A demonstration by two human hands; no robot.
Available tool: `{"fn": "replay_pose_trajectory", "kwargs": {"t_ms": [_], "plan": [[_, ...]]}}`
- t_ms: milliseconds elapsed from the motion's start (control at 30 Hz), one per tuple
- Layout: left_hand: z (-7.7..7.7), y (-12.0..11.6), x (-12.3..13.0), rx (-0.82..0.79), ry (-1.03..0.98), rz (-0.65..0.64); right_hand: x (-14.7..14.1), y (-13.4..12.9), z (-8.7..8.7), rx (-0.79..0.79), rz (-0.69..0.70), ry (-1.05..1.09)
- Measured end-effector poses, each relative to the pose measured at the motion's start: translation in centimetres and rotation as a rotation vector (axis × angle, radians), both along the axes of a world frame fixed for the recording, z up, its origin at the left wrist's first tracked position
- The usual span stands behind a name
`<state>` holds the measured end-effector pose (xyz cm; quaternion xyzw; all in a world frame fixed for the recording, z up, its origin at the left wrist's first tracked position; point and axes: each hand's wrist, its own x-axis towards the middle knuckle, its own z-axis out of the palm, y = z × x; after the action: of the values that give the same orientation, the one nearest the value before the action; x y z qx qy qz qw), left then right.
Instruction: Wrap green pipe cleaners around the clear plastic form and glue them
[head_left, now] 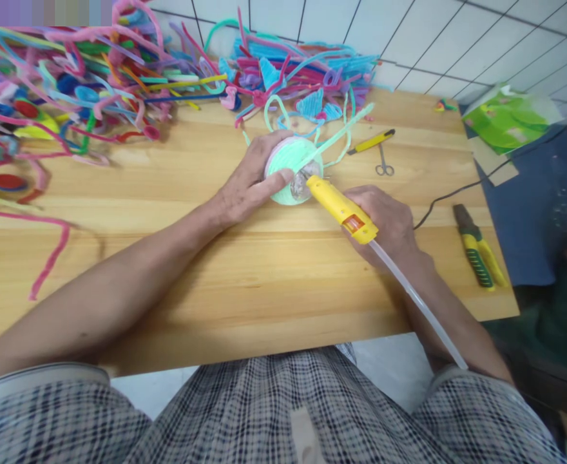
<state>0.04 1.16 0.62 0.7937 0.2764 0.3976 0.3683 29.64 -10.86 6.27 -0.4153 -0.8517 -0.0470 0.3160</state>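
My left hand is closed around the side of a round ball wrapped in mint-green pipe cleaners, its thumb pressing on the front. A pale, bare patch shows on the ball's lower right. In my right hand is a yellow hot glue gun, its nozzle at that bare patch; whether it touches cannot be made out. A long clear glue stick sticks out of the gun's back end. A loose mint-green pipe cleaner stretches up and right from the ball.
Colourful pipe cleaners are heaped along the table's back left. A yellow utility knife, small scissors and green-and-yellow pliers lie to the right. A black cord crosses the table's right edge near a green package.
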Motion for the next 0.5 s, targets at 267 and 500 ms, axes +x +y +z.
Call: {"fn": "replay_pose_trajectory", "kwargs": {"t_ms": [267,500], "plan": [[-0.18,0.15,0.12,-0.01,-0.012,0.007,0.06,0.05,-0.08,0.053,0.008,-0.023],[-0.09,0.06,-0.1,-0.015,-0.006,-0.006,0.04,0.19,0.21,0.044,0.012,-0.05]]}}
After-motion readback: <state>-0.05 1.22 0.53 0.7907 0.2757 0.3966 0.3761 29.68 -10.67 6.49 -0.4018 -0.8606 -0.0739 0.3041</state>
